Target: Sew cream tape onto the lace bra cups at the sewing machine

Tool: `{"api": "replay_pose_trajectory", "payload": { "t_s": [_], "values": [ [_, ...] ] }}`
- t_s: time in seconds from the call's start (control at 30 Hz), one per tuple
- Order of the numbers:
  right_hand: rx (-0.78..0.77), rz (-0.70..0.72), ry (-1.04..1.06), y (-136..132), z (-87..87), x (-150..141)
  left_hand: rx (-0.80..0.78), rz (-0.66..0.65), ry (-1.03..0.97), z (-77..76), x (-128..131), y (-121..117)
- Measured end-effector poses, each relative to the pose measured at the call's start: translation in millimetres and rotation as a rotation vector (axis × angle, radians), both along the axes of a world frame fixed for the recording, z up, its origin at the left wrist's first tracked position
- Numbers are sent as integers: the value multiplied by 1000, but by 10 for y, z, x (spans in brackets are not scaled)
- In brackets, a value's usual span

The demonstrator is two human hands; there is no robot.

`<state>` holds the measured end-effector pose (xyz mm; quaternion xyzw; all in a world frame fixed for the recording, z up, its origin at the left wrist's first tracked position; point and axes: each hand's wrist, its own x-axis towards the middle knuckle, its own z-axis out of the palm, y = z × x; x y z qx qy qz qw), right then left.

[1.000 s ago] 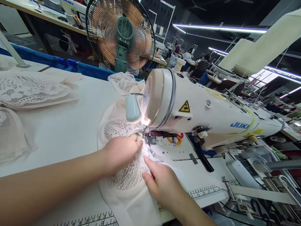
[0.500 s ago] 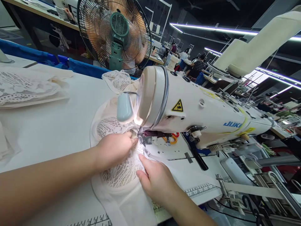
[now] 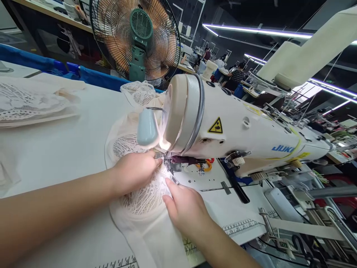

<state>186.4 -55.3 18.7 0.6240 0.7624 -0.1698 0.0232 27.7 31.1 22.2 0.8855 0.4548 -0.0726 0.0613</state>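
Note:
A cream lace fabric piece (image 3: 142, 201) lies on the white table under the head of a white JUKI sewing machine (image 3: 237, 130). My left hand (image 3: 134, 173) rests on the lace with its fingers closed, pinching the fabric right beside the presser foot (image 3: 169, 163). My right hand (image 3: 184, 208) lies just in front of the foot, fingers together and pressing down on the fabric's edge. A small lamp (image 3: 147, 128) lights the needle area.
More lace pieces (image 3: 30, 102) are stacked at the table's left, another lace piece (image 3: 139, 93) behind the machine. A standing fan (image 3: 135, 39) is beyond the table. A ruler strip (image 3: 240, 227) runs along the front edge. Other people sit at machines far back.
Both hands have crept slightly toward the presser foot with the lace. The view has shifted a little to the right and up.

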Motion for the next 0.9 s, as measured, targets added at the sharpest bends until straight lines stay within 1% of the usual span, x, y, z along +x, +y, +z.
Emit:
{"api": "replay_pose_trajectory", "payload": {
  "t_s": [0.07,0.23,0.37,0.43,0.5,0.53,0.6,0.67,0.7,0.77,0.83,0.9],
  "values": [
    [12,-5,-41,22,-2,-24,5,2,-22,-1,-4,19],
    [-16,-24,-154,53,15,-57,66,18,-10,-11,-17,87],
    [77,62,-150,-65,-4,38,113,33,-7,-15,-54,139],
    [86,103,-146,-136,1,92,138,37,-22,0,-91,136],
    [58,122,-150,-176,21,124,190,-13,-73,19,-141,87],
    [42,128,-152,-182,32,130,230,-61,-120,25,-169,40],
    [8,132,-160,-171,53,132,288,-199,-216,23,-226,-91],
    [5,140,-157,-148,64,133,273,-291,-257,-5,-276,-244],
    [14,146,-154,-137,65,136,242,-292,-246,-27,-297,-314],
    [40,160,-146,-116,66,146,186,-242,-199,-75,-325,-412],
    [60,171,-133,-92,74,153,164,-189,-170,-113,-341,-438],
    [45,168,-120,-54,99,149,148,-181,-152,-128,-349,-401]
  ]
}}
